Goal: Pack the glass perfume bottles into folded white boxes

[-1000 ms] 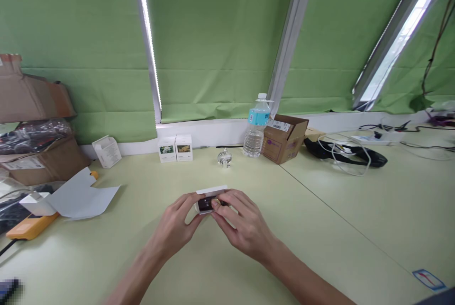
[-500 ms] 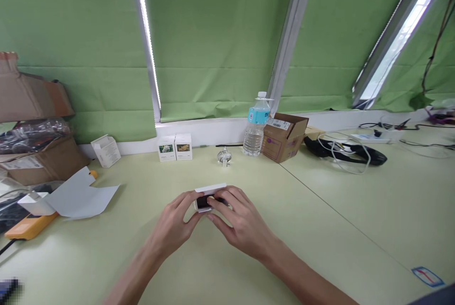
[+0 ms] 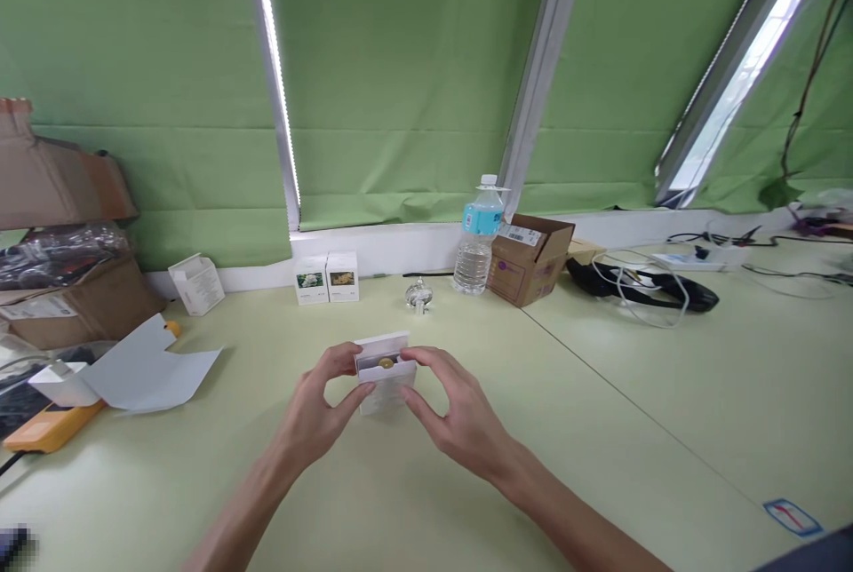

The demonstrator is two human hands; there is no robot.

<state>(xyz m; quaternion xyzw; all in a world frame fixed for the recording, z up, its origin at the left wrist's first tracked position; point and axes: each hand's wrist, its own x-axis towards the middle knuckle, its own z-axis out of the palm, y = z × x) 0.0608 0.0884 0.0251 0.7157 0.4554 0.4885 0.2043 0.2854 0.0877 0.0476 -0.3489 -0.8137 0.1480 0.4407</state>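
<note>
A small white cardboard box (image 3: 386, 396) stands upright before me with its top flap raised. Inside its opening shows a round gold-coloured thing (image 3: 386, 363); the rest of the contents is hidden. My left hand (image 3: 320, 408) pinches the box's left side between thumb and fingers. On the opposite side, my right hand (image 3: 463, 417) grips the right edge, its index finger at the top corner and thumb at the front. Beyond the box sits a clear glass piece (image 3: 419, 297), with two small white boxes bearing flower pictures (image 3: 327, 279) to its left.
At the back stand a water bottle (image 3: 474, 243) and an opened brown carton (image 3: 526, 263). A black strap-like item with a white cable (image 3: 643, 288) lies right. At left are stacked cartons (image 3: 86, 301), a white paper sheet (image 3: 160, 377), an orange device (image 3: 57, 426) and another white box (image 3: 197, 285).
The box has tilted upright, so its front face now shows. My right fingers have moved from over the opening to the box's right side, and the gold-coloured thing has come into view.
</note>
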